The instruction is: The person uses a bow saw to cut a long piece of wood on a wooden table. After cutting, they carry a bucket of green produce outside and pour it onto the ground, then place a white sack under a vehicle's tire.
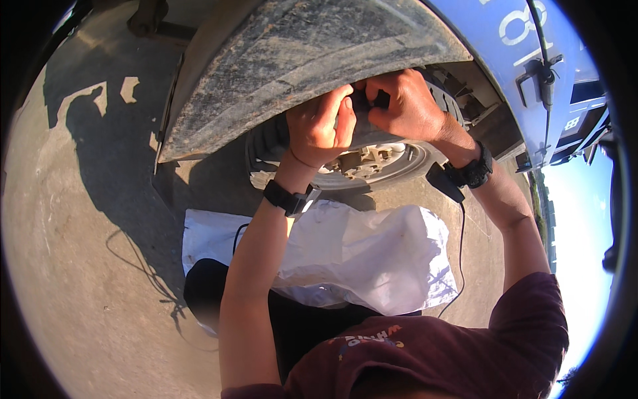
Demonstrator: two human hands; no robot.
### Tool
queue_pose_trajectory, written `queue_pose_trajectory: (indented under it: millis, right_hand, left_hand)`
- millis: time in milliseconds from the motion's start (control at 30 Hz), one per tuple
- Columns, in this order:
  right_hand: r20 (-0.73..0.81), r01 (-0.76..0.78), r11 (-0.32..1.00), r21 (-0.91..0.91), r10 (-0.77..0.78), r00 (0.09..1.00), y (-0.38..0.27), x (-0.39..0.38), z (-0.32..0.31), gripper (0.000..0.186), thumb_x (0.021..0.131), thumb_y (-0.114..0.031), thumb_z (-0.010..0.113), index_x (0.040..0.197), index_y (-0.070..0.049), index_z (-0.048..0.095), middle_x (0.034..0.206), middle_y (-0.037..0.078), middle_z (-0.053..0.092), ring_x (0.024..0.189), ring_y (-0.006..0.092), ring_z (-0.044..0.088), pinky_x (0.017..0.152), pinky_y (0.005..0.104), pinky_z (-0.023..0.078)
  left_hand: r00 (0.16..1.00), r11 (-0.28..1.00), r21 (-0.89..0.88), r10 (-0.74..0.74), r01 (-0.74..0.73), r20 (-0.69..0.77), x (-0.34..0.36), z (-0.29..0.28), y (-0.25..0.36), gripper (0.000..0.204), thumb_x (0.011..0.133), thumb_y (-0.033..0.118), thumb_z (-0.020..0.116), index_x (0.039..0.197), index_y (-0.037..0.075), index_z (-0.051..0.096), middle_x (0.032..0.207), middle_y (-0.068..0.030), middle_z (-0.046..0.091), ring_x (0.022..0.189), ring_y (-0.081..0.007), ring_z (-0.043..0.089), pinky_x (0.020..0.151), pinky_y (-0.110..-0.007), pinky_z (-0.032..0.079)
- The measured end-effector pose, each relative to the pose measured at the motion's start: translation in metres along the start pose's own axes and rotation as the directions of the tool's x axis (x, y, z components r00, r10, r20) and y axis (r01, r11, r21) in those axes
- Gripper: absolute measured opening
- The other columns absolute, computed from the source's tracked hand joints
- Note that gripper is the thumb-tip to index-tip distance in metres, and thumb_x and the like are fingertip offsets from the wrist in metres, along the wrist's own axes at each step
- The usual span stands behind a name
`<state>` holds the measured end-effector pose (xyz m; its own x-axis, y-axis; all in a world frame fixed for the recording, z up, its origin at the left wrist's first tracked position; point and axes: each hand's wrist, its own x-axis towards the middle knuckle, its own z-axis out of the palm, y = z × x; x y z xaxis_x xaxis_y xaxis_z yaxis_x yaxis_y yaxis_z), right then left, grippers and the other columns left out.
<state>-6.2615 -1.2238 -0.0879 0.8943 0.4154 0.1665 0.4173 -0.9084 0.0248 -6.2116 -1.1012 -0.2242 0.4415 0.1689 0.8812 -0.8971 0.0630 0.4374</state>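
Observation:
Both my hands are raised to the lower edge of a dirty grey mudguard (299, 63), above a vehicle's tyre (269, 143). My left hand (320, 130) is closed, its thumb and fingers bent together at that edge. Just right of it, my right hand (407, 103) is closed too, fingers curled inward under the mudguard. A small dark gap lies between the two hands, and whatever the fingertips grip there is hidden. Below them shows the wheel's dusty metal rim (365, 163). Each wrist wears a dark strap with a small device.
A crumpled white sack-like sheet (385, 256) lies on the concrete ground (100, 279) below the wheel. Thin black cables run from my wrist devices. The blue vehicle body (525, 80) rises at the upper right, with metal parts (482, 100) inside the wheel arch.

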Motion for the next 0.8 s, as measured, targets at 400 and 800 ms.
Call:
queue_pose_trajectory:
  millis: [400,800]
  right_hand:
    - [-0.008,0.076,0.987,0.138,-0.076,0.997,0.018,0.004,0.002,0.011,0.072,-0.006,0.061,0.082,-0.004,0.063,0.083,0.011,0.064,0.070,0.0304,0.060,0.063,0.0363,0.049]
    - [-0.291,0.076,0.967,0.243,-0.002,0.957,-0.001,0.000,0.018,0.009,0.088,-0.001,0.060,0.096,0.001,0.061,0.093,0.012,0.065,0.087,0.0255,0.061,0.078,0.0321,0.047]
  left_hand:
    - [0.999,0.997,-0.056,-0.048,0.047,-0.004,-0.002,0.001,0.000,0.017,0.080,-0.004,0.060,0.095,0.001,0.064,0.073,-0.0083,0.063,0.053,-0.0165,0.054,0.052,-0.028,0.043]
    - [0.951,0.925,-0.293,-0.287,0.243,-0.117,0.000,-0.003,0.011,0.012,0.094,0.007,0.054,0.099,0.000,0.062,0.066,0.0028,0.050,0.058,-0.0017,0.040,0.050,-0.019,0.033]
